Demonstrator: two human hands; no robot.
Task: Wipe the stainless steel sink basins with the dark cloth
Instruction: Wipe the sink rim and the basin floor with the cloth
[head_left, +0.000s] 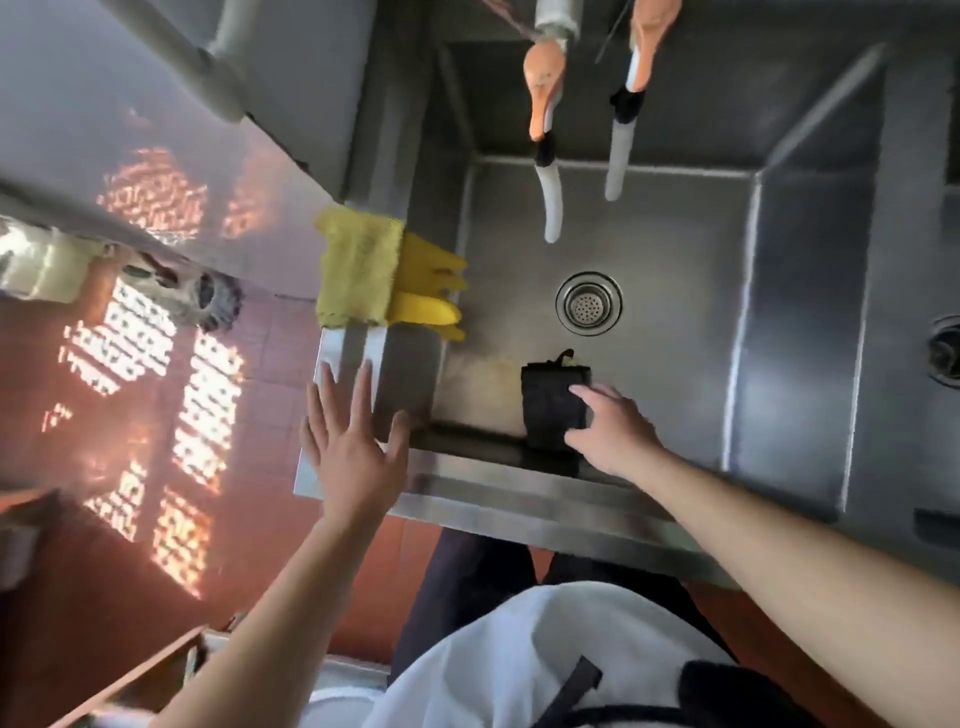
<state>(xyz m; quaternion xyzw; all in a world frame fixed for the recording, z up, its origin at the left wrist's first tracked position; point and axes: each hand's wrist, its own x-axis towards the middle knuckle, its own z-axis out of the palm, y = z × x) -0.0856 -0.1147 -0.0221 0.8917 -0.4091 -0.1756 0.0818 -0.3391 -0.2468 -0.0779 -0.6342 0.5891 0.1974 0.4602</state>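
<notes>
The dark cloth (551, 406) lay folded against the near wall of the sink basin (675, 291), low in the frame's centre. The right hand (610, 431) pressed it there with its grip released, fingers flat, probably to rub the steel. The left hand (353, 441), spread and grasping nothing, hovered by the sink's corner, perhaps for balance.

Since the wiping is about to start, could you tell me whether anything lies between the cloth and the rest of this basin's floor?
Nothing visible does. The right hand rests on the cloth at the basin's near wall; the floor beyond holds only the drain. The two hoses hang farther back.
</notes>
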